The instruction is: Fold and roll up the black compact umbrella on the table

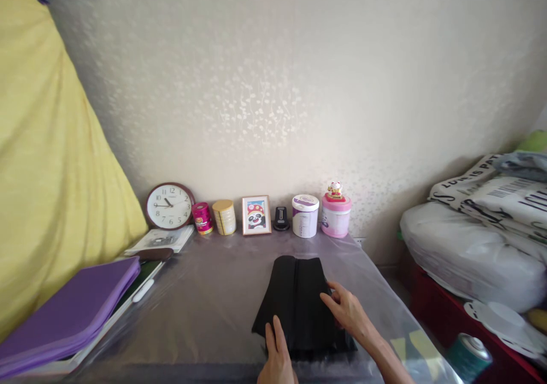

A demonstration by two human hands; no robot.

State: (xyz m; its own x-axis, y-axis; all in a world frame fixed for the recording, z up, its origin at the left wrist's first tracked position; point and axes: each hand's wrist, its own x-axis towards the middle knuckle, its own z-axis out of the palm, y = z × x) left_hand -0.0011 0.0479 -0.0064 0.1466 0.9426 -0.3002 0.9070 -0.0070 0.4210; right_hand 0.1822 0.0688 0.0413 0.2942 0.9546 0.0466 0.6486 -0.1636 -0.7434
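Observation:
A piece of black cloth [294, 304], which looks like a folded garment, lies on the table with a seam or fold line running down its middle. It is narrower at the far end and flares toward me. My left hand [277, 352] rests at its near left part, fingers stretched out over the fabric and holding nothing. At the right edge, my right hand [347, 309] has its thumb on top of the cloth and its index finger at the border, the edge between them. The other right fingers are partly hidden.
A purple folder [72, 310] lies at the left beside a yellow curtain [51, 144]. Along the wall stand a clock [170, 205], several canisters [305, 216] and a picture frame [256, 215]. Right of the table [205, 315] are a spray can [469, 355] and stacked bedding [470, 247].

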